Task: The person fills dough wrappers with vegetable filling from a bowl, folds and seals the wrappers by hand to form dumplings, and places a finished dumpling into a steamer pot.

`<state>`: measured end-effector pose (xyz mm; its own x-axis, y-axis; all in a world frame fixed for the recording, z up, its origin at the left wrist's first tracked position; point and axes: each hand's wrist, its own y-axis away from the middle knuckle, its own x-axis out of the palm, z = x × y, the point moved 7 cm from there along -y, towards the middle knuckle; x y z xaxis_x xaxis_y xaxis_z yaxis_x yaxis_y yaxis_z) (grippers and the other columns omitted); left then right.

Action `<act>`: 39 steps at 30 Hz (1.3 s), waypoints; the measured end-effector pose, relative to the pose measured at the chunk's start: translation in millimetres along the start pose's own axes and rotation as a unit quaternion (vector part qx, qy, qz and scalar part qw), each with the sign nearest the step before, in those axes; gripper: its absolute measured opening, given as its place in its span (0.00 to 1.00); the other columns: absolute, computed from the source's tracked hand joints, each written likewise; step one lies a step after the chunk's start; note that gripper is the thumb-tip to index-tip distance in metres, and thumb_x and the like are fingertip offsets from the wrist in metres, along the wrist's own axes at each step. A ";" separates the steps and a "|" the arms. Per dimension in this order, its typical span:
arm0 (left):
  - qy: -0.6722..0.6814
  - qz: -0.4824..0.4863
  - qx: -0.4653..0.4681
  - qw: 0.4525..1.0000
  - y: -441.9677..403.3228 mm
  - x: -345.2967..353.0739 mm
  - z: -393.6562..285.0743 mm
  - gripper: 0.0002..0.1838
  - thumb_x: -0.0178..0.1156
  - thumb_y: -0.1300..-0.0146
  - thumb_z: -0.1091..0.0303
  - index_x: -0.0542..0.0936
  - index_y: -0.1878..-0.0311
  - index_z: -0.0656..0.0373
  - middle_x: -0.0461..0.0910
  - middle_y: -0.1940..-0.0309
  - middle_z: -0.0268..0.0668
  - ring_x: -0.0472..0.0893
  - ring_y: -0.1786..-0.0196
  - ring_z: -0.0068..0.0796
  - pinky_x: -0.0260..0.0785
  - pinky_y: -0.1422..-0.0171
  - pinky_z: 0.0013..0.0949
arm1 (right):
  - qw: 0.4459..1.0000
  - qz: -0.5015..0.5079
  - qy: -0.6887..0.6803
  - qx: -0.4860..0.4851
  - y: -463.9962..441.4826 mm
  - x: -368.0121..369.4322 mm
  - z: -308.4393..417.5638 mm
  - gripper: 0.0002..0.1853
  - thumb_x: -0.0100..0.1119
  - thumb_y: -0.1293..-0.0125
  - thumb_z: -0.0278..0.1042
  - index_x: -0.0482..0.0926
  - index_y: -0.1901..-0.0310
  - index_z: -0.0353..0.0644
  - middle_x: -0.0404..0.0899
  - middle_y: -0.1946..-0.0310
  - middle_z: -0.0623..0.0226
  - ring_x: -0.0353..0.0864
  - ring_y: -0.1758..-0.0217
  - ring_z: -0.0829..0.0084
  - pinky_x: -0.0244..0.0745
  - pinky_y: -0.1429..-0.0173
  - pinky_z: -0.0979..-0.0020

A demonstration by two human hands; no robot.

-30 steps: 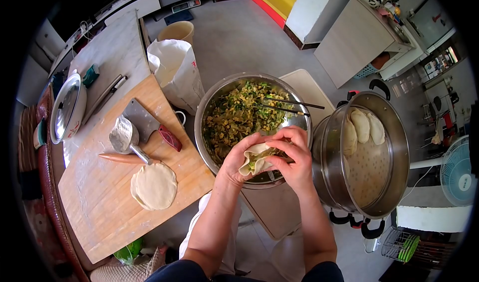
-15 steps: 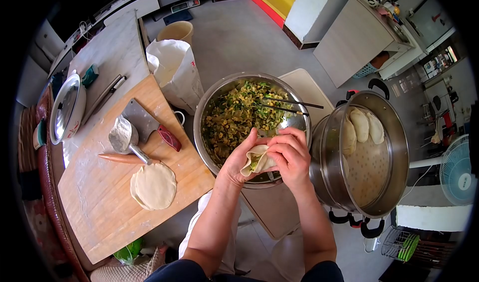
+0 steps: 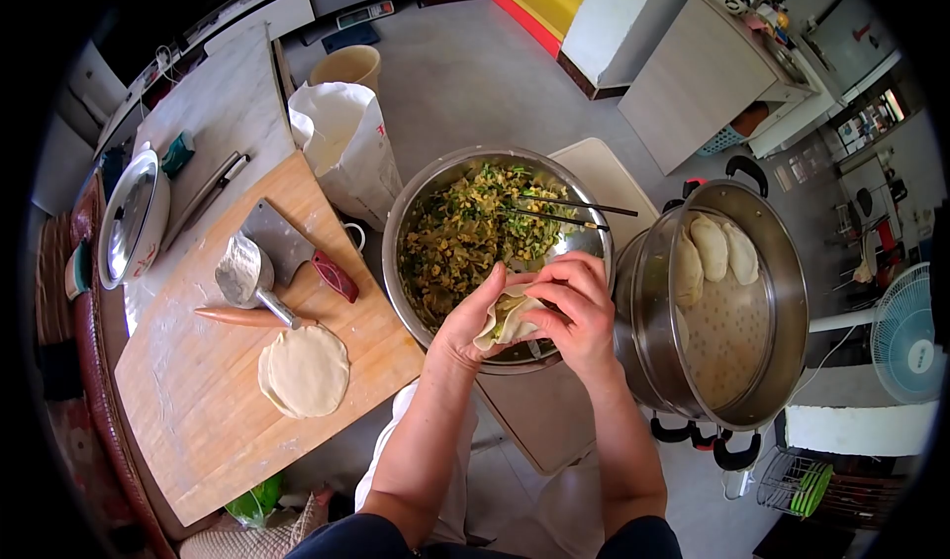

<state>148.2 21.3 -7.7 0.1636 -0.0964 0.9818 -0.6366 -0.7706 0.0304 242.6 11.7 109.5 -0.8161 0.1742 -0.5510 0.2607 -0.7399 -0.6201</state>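
Cupped in my left hand (image 3: 467, 324) is a partly folded dumpling (image 3: 507, 324), with green filling showing at its open side. My right hand (image 3: 574, 314) pinches the far edge of its wrapper. Both hands are over the near rim of a steel bowl (image 3: 393, 262) of chopped green and yellow filling (image 3: 475, 228). A pair of chopsticks (image 3: 579, 206) rests in the bowl, reaching past its right rim. On the wooden board (image 3: 198, 420) at left lies a flat round dough wrapper (image 3: 305, 371).
A steel steamer pot (image 3: 732, 361) at right holds several folded dumplings (image 3: 711, 247). On the board are a cleaver (image 3: 282, 237), a flour scoop (image 3: 244, 272) and a rolling pin (image 3: 233, 316). A white sack (image 3: 346, 153) stands behind the bowl. A fan (image 3: 905, 336) is far right.
The dumpling's opening has narrowed as my right fingers drew the wrapper edges closer together. My left hand stays under it, and the other things keep their places.
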 end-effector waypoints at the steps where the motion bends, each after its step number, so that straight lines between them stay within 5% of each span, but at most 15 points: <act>1: 0.020 0.032 -0.004 0.999 -0.7 -2.5 -0.1 0.37 0.51 0.26 0.41 0.70 0.34 0.70 0.79 0.44 0.50 0.84 0.44 0.41 0.83 0.42 0.47 | 1.000 0.001 -0.012 0.004 0.2 -0.2 -0.6 0.12 0.73 0.56 0.21 0.84 0.67 0.38 0.79 0.59 0.66 0.75 0.47 0.58 0.76 0.47 0.60; 4: -0.006 0.014 -0.008 1.000 -0.9 -11.0 1.9 0.44 0.48 0.28 0.35 0.67 0.32 0.72 0.79 0.43 0.51 0.84 0.44 0.41 0.83 0.44 0.42 | 0.999 -0.009 -0.029 0.014 2.0 -0.6 -4.7 0.12 0.73 0.56 0.20 0.85 0.67 0.39 0.79 0.59 0.67 0.75 0.47 0.59 0.76 0.48 0.60; 13: 0.028 -0.006 -0.016 0.999 -2.9 -14.7 5.9 0.47 0.46 0.29 0.33 0.64 0.31 0.75 0.74 0.38 0.58 0.79 0.37 0.51 0.76 0.37 0.59 | 1.000 -0.014 -0.022 -0.003 2.4 -1.5 -5.7 0.11 0.73 0.55 0.20 0.85 0.68 0.40 0.80 0.60 0.67 0.76 0.48 0.59 0.77 0.49 0.62; 32: 0.053 0.019 -0.018 0.998 -3.4 -5.3 6.1 0.45 0.48 0.28 0.35 0.64 0.31 0.75 0.75 0.39 0.57 0.81 0.39 0.49 0.79 0.38 0.54 | 0.997 -0.005 -0.068 0.018 0.8 -3.9 -5.4 0.11 0.73 0.55 0.18 0.85 0.69 0.41 0.82 0.58 0.68 0.75 0.44 0.58 0.77 0.46 0.61; 35: 0.053 0.030 -0.018 0.998 -3.3 -6.7 5.8 0.46 0.47 0.29 0.34 0.65 0.32 0.75 0.75 0.39 0.57 0.80 0.39 0.50 0.79 0.38 0.51 | 0.997 0.008 -0.075 0.010 5.1 -1.9 -11.1 0.15 0.75 0.56 0.21 0.85 0.63 0.40 0.82 0.57 0.67 0.75 0.42 0.58 0.76 0.43 0.61; 39: 0.008 0.038 -0.006 0.999 -2.8 15.2 -3.6 0.48 0.45 0.30 0.31 0.67 0.33 0.75 0.74 0.37 0.58 0.79 0.37 0.52 0.79 0.37 0.49 | 0.990 -0.015 -0.128 0.050 6.6 -17.1 -19.9 0.37 0.83 0.56 0.34 0.78 0.41 0.37 0.77 0.45 0.60 0.75 0.39 0.61 0.74 0.37 0.63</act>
<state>149.8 24.3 7.8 0.1031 -0.1436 0.9842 -0.6553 -0.7543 -0.0414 268.6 16.8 103.7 -0.9302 0.0358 -0.3653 0.1923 -0.8003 -0.5680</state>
